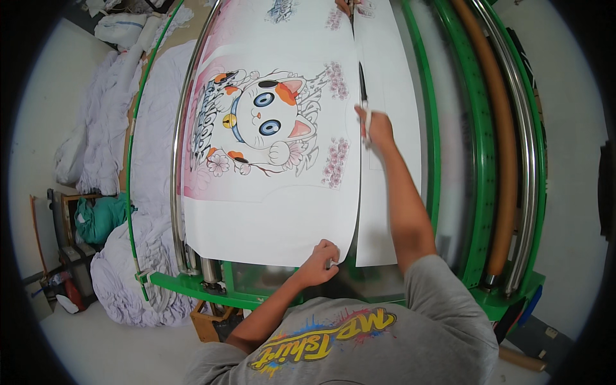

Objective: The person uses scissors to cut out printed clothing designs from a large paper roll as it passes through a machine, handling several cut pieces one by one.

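A large white printed sheet (276, 221) with a cartoon cat and pink flowers lies across the green-framed machine. My left hand (319, 263) is closed on the sheet's near edge, beside the slit. In my right hand (377, 130) is a pair of scissors (362, 83) with pale handles and dark blades, pointing away from me along the cut line. From the scissors to the near edge the sheet is parted, with a plain white strip (378, 231) on the right. At the far end another person's hand (346, 6) touches the sheet, partly out of view.
Green rails and a brown roller (507, 160) run along the right, next to a shiny metal bar (531, 160). Heaps of white fabric (147, 276) lie on the left behind a thin green bar. A wooden box (208, 321) stands below the machine's near edge.
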`<state>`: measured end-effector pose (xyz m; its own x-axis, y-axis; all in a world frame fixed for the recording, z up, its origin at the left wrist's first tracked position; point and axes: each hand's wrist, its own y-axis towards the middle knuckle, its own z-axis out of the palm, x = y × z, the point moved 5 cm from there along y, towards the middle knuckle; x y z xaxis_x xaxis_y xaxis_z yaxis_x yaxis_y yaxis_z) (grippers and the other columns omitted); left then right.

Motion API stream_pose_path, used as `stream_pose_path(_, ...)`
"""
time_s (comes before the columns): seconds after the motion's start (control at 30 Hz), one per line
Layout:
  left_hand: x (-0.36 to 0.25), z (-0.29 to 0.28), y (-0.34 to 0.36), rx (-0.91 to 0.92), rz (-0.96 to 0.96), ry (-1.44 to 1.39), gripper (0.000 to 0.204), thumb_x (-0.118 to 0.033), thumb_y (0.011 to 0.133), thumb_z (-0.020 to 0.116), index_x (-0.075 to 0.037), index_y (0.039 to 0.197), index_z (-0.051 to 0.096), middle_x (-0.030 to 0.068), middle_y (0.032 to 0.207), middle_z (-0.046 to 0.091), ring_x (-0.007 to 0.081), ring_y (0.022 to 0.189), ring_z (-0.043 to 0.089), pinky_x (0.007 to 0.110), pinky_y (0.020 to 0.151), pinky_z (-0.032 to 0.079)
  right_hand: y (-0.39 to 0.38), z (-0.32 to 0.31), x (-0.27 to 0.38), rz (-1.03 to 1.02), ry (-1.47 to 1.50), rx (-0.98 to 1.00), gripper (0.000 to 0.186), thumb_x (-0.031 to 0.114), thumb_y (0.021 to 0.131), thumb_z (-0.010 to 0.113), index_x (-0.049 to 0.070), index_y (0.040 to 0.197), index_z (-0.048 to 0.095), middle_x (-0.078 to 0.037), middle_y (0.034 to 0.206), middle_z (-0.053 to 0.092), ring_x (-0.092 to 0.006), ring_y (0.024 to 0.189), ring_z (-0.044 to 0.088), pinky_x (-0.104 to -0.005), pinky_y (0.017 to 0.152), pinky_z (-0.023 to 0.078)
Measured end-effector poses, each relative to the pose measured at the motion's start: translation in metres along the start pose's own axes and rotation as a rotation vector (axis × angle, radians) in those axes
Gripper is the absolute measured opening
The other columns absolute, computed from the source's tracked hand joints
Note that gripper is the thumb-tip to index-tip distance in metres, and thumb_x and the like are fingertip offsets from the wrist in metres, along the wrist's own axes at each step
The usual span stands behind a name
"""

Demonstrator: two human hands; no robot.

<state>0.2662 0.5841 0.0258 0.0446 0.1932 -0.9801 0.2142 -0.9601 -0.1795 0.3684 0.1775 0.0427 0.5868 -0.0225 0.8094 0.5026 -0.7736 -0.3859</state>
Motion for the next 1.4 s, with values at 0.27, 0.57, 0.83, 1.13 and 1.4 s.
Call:
stream_pose_path(0.27, 0.000, 0.005, -0.004, -0.008, 0.024, 0.099, 0.019, -0.008, 0.079, 0.071, -0.007, 0.093, 0.057, 0.0104, 0.102, 0.060, 0.0333, 0.118, 0.054, 0.047, 0.104, 0.043, -0.278, -0.006, -0.177, -0.004, 0.085, -0.080, 0.032, 0.021, 0.105, 0.079, -0.001, 0.127, 0.073, 0.000, 0.074, 0.067, -0.0067, 0.055, 0.057, -0.0281, 0.049, 0.045)
stream_pose_path(0.57, 0.007, 0.014, -0.004, 0.079, 0.164, 0.383, 0.018, -0.020, 0.083, 0.074, -0.010, 0.095, 0.064, 0.0085, 0.106, 0.066, 0.0350, 0.121, 0.054, 0.050, 0.104, 0.045, -0.480, 0.010, -0.268, 0.032, 0.180, -0.119, 0.043, 0.025, 0.099, 0.089, -0.005, 0.122, 0.069, 0.001, 0.071, 0.064, -0.0049, 0.055, 0.056, -0.0262, 0.049, 0.043)
stream_pose_path(0.83, -0.001, 0.029, -0.016, 0.033, 0.264, 0.645, 0.023, -0.016, 0.083, 0.075, -0.011, 0.105, 0.068, 0.0081, 0.117, 0.067, 0.0358, 0.132, 0.053, 0.055, 0.106, 0.048, -0.479, 0.012, -0.287, -0.004, 0.213, -0.251, 0.044, 0.029, 0.098, 0.090, -0.004, 0.118, 0.069, 0.001, 0.067, 0.064, -0.0069, 0.053, 0.057, -0.0277, 0.048, 0.044)
stream_pose_path(1.13, 0.000, 0.037, -0.043, 0.031, 0.360, 0.655, 0.038, -0.011, 0.082, 0.078, -0.008, 0.120, 0.074, 0.0116, 0.124, 0.062, 0.0335, 0.137, 0.052, 0.056, 0.112, 0.048, -0.480, 0.011, -0.284, -0.035, 0.139, -0.355, 0.044, 0.032, 0.096, 0.090, -0.004, 0.114, 0.072, -0.001, 0.066, 0.064, -0.0075, 0.051, 0.057, -0.0288, 0.047, 0.045)
stream_pose_path(1.4, 0.006, 0.038, -0.063, -0.044, 0.114, 1.010, 0.052, -0.019, 0.090, 0.079, -0.028, 0.140, 0.069, 0.0187, 0.178, 0.030, 0.0449, 0.168, 0.019, 0.081, 0.119, 0.027, -0.480, 0.011, -0.294, -0.047, 0.169, -0.407, 0.052, 0.038, 0.096, 0.090, -0.006, 0.116, 0.071, -0.003, 0.072, 0.070, -0.0097, 0.052, 0.059, -0.0305, 0.046, 0.047)
